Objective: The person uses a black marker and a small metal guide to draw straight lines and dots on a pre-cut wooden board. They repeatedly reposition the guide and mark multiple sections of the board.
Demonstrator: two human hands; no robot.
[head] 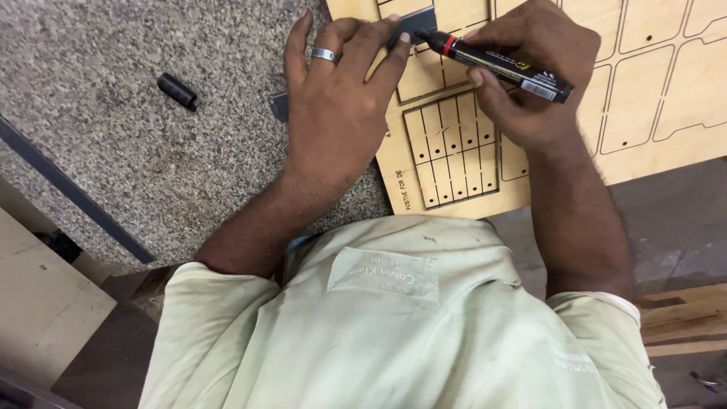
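Observation:
My left hand (337, 98), a ring on one finger, presses a small flat grey metal strip (416, 23) down on a plywood board (651, 144) cut with slots and rounded outlines. My right hand (530, 83) grips a black marker (503, 68) with a red band. The marker's tip touches the edge of the grey strip, between my two hands. Both hands rest on the board's near left corner.
The marker's black cap (177, 91) lies on the speckled granite worktop (151, 151) to the left. A second small dark strip (279, 106) peeks out beside my left hand. Wooden planks (681, 318) sit low on the right, and a pale board (38, 303) low on the left.

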